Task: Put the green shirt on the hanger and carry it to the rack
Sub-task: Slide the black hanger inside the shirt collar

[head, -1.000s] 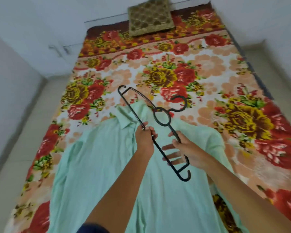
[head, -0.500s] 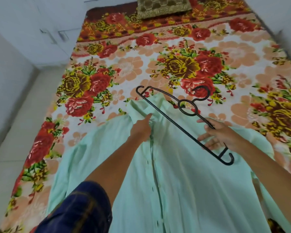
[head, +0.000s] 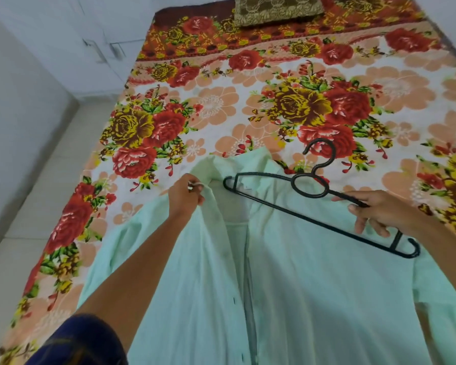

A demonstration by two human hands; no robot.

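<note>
The pale green shirt (head: 313,291) lies face up on the bed, collar pointing away from me, its front placket parted. My left hand (head: 186,193) pinches the left front edge just below the collar and lifts it, so the opening gapes. My right hand (head: 379,212) grips the right arm of the black plastic hanger (head: 311,188). The hanger hovers slanted over the shirt's right shoulder, hook pointing away from me, and its left tip sits at the open neck.
A floral bedsheet (head: 221,106) in red, yellow and peach covers the bed. A brown patterned cushion (head: 277,9) lies at the headboard end. Pale tiled floor (head: 45,196) and a white wall run along the bed's left side.
My left hand went from the hanger to the shirt front and now lifts the left edge open. My right hand swung the hanger rightward and flatter, its left tip nearing the neck.
</note>
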